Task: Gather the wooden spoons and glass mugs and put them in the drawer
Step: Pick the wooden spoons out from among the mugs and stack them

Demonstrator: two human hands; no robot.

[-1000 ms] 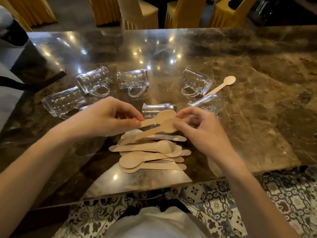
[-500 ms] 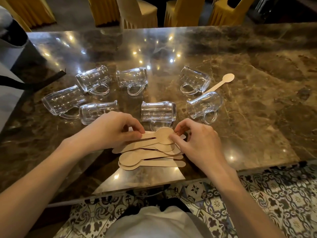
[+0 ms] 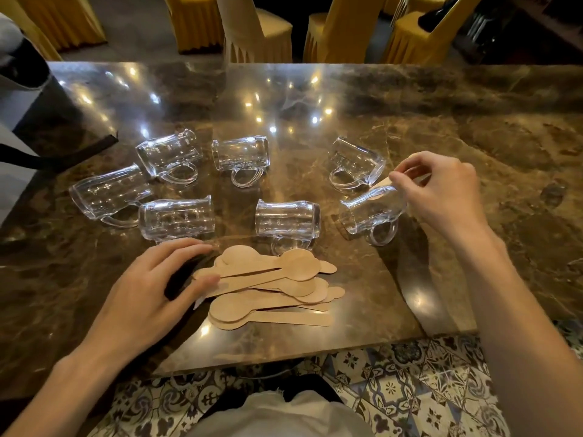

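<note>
A pile of flat wooden spoons point(image 3: 274, 285) lies near the front edge of the marble table point(image 3: 473, 137). My left hand point(image 3: 157, 288) rests flat on the table, its fingertips touching the handles at the pile's left end. Several clear glass mugs lie on their sides behind the pile, among them one at the centre point(image 3: 287, 219) and one at the right point(image 3: 369, 212). My right hand point(image 3: 441, 187) hovers over the right mug, its fingers pinching the handle of a single wooden spoon point(image 3: 383, 184), most of which is hidden by the hand.
A black strap point(image 3: 63, 154) lies on the table's left edge beside a grey bag. Chairs with yellow covers point(image 3: 252, 29) stand beyond the far edge. Patterned floor tiles point(image 3: 410, 389) show below the near edge. No drawer is in view.
My right hand left the pile and went up and right to the lone spoon behind the right mug. The spoons both hands held now lie on the pile, left hand flattened beside it.
</note>
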